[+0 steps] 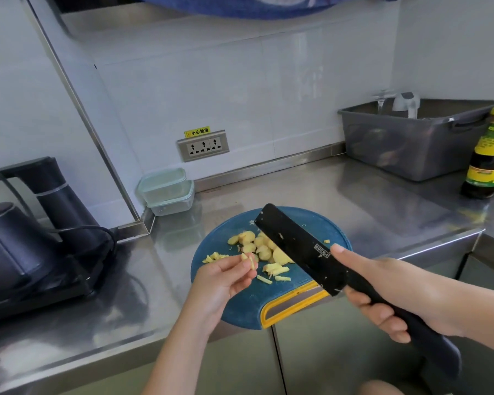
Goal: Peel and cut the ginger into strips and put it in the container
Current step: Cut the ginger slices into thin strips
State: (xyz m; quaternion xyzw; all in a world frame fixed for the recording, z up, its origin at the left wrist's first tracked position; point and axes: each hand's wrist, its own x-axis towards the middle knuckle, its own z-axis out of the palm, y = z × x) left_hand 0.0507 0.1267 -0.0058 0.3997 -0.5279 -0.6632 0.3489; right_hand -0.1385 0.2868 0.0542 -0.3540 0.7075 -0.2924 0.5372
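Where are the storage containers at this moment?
In the head view, the two stacked containers sit left of centre at the back of the counter, below and left of the socket panel and behind the blue cutting board.

Bare counter point(311, 192) between cutting board point(248, 309) and stacked containers point(167, 191); kettle point(15, 246) left, bottle point(486, 155), perhaps-laden bin point(405, 149) right.

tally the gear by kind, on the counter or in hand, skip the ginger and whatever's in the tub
knife: 1
cutting board: 1
lidded containers: 2
black kettle set: 1
grey tub: 1
sauce bottle: 1
total: 7
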